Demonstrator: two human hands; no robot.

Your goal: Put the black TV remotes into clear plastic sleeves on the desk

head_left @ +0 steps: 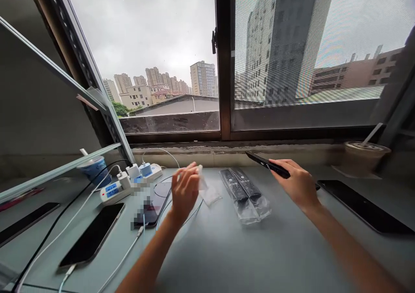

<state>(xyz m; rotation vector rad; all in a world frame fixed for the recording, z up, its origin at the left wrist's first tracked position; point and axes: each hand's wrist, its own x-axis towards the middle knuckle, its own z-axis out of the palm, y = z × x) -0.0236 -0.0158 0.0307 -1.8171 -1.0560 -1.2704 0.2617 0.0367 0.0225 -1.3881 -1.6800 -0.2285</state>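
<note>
My left hand (184, 191) is closed on a crumpled piece of clear plastic wrap (202, 179), raised a little above the desk. Another bit of clear plastic (212, 196) lies just to its right. A slim black remote control (266, 163) is gripped at its near end by my right hand (300, 185), its far end pointing left and up, off the desk. Between the hands, two dark remotes (241, 187) in clear plastic sleeves lie side by side on the grey desk (233, 258). My fingers partly hide the held plastic and the remote's lower end.
Left of my hands are phones (94, 234), power strips (115, 191), cables and a blue cup (95, 170). A black flat device (366, 208) lies at right, below a straw cup (363, 159). Windows (168, 59) stand behind the desk; a metal rack post (97, 72) rises at left.
</note>
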